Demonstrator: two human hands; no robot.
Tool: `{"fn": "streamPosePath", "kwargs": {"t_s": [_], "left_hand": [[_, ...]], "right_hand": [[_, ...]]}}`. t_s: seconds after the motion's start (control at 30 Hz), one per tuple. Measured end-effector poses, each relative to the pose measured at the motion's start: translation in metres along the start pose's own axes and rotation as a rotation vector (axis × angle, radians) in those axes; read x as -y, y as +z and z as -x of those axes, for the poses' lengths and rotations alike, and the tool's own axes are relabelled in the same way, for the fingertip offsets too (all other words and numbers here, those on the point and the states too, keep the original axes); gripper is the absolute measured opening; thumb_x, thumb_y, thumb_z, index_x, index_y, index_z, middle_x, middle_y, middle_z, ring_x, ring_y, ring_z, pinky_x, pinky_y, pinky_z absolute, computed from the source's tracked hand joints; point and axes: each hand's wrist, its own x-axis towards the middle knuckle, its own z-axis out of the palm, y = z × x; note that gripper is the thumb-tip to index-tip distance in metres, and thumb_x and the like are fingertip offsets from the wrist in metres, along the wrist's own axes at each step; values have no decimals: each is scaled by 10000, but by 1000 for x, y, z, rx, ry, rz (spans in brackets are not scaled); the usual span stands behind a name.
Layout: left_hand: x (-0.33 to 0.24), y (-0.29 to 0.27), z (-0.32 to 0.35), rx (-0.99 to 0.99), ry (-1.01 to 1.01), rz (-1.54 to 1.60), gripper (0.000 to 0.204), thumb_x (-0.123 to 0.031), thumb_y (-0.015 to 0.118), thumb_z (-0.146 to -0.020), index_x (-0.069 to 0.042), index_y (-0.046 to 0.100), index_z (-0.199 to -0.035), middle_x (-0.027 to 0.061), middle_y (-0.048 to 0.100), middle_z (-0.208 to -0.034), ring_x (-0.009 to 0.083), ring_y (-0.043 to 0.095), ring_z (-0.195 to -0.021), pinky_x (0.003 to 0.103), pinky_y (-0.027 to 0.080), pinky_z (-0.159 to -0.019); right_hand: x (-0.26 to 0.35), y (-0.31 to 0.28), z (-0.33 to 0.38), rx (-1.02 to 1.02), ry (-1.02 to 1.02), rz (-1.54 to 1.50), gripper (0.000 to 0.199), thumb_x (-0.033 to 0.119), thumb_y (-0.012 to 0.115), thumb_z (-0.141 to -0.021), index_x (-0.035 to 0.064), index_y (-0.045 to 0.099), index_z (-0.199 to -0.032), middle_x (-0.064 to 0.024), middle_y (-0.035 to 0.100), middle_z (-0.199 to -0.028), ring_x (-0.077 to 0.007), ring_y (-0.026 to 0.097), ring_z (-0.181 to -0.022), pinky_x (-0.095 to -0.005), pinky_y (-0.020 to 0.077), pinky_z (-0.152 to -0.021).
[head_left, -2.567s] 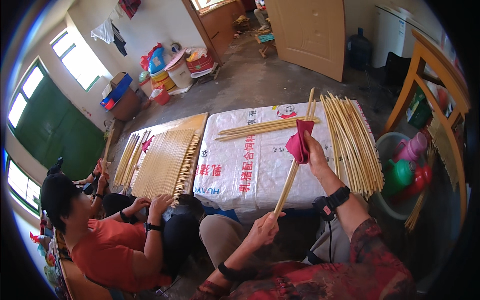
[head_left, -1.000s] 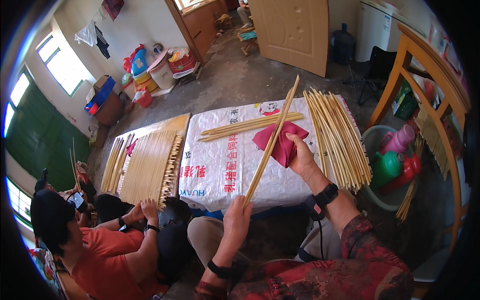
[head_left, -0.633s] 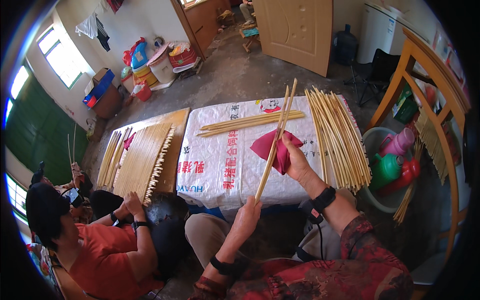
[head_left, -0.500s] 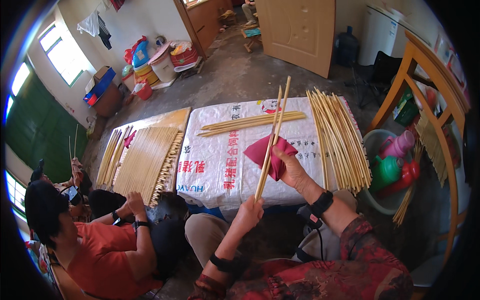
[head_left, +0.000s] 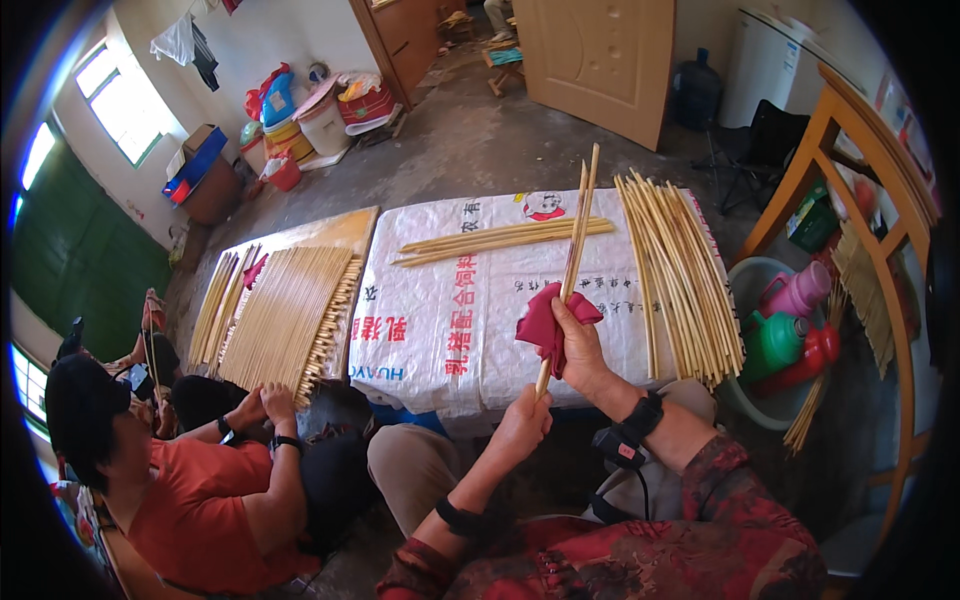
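Observation:
My left hand (head_left: 522, 424) is closed round the lower ends of two slim, pale, wooden-looking sticks (head_left: 578, 245). They slant up and away over the table, their tips close together. Higher up, my right hand (head_left: 584, 345) pinches a crimson cloth (head_left: 540, 322) folded about the same sticks, thumb on top. Beyond them, a few similar sticks (head_left: 480, 240) lie crosswise on the white woven sheet (head_left: 430, 300) covering the table. To the right of my hands is a larger row of sticks (head_left: 680, 280), side by side.
On my left a person in an orange shirt (head_left: 215, 490) sits with hands together by a board holding a dense row of thin sticks (head_left: 290, 310). At the right, a basin (head_left: 745, 395) holds pink, green and red jugs beside a wooden chair frame (head_left: 815, 130).
Both hands have shifted right with the sticks. The cloth has slid toward the sticks' lower ends, nearer my left hand, and the two sticks now lie closer together.

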Motion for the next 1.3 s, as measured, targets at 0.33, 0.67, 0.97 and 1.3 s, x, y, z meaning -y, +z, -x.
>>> {"fn": "streamPosePath", "kwargs": {"t_s": [0.33,0.67,0.97,1.3], "left_hand": [[8,2,8,-104,152,-208,190,-179,424,-874,-28,377,-768,42,424,-521,128,415,-455,285,340,-424],[35,-42,95,82,37,-103,153,-177,460,-865,-49,446,-781,-20,388,-568,61,376,-496,237,321,-436],[35,-88,140,229,-202,27,105,-144,453,-874,-54,497,-909,-62,384,-583,16,344,-496,173,278,-430],[5,-85,105,-101,-73,177,220,-196,381,-896,-13,474,-974,-35,361,-526,25,313,-403,170,258,-366]], "right_hand": [[4,-7,-19,-23,-121,-42,209,290,539,-822,103,509,-911,-15,559,-698,-108,523,-490,-250,411,-339],[63,-43,-66,-68,-223,-187,243,339,532,-819,116,543,-914,-24,583,-723,-104,512,-493,-241,375,-355],[103,-81,-84,-196,-357,-277,294,364,499,-831,89,536,-929,-16,548,-664,-101,424,-449,-240,358,-411],[90,-39,-53,71,-58,-229,314,281,470,-862,71,471,-1095,-54,522,-1094,-169,497,-998,-324,398,-882]]}}
